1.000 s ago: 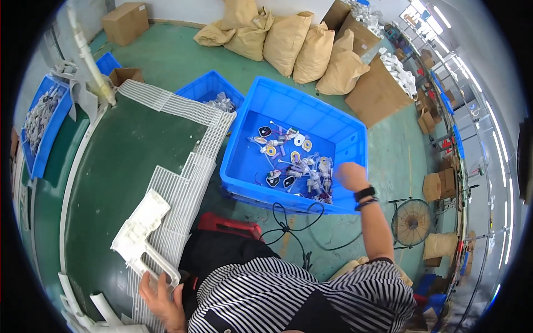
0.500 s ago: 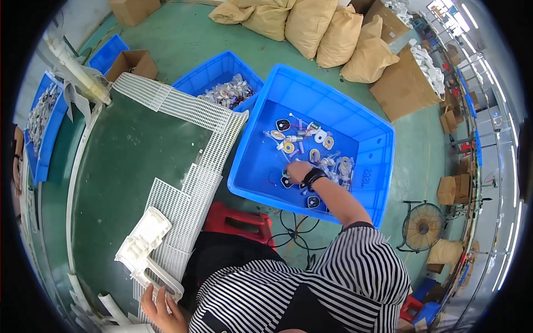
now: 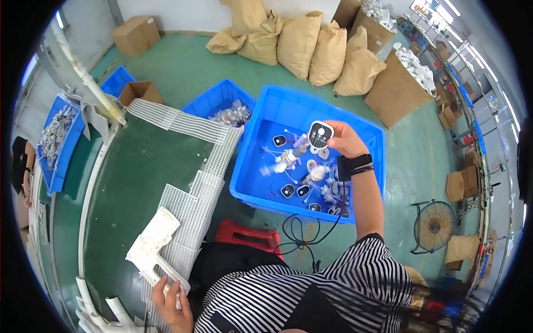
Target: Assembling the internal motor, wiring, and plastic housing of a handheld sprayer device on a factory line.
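Right hand grips small device above blue bin.

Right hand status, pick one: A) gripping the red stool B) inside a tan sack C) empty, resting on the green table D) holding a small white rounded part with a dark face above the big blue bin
D. The right hand holds a small white part with a dark face up over the large blue bin, while the left hand is on the white plastic frame at the table edge.

Large crate stands right of the table, sacks behind.
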`<action>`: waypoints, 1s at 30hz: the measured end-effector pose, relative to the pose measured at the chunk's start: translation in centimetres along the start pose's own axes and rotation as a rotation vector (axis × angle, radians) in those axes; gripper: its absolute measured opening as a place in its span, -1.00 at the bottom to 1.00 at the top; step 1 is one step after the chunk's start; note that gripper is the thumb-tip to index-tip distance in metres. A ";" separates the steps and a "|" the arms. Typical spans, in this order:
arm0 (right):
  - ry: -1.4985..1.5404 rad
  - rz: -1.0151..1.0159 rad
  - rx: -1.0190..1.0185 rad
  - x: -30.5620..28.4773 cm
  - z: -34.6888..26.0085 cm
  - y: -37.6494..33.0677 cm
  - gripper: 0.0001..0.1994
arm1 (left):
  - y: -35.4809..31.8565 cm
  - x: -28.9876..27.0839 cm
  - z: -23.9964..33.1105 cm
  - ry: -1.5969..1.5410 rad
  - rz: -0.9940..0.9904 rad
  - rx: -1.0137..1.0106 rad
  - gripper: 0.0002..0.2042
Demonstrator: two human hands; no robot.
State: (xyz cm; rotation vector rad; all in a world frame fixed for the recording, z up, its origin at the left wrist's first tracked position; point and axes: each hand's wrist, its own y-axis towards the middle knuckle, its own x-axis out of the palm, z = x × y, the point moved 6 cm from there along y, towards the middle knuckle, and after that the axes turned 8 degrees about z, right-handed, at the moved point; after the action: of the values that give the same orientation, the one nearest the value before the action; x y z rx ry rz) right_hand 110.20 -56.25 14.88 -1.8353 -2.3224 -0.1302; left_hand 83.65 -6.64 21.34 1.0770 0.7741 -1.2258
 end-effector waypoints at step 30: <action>0.235 -1.138 -0.169 48.3 -11.8 8.2 -0.57 | 14.0 -11.8 -4.6 -1.152 0.381 -0.194 -0.56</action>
State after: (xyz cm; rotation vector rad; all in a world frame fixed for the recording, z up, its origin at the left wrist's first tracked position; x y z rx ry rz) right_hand 108.44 -10.27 35.47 -0.2886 -2.8805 -0.6395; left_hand 95.29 1.68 33.69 0.2086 -0.2016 -1.1626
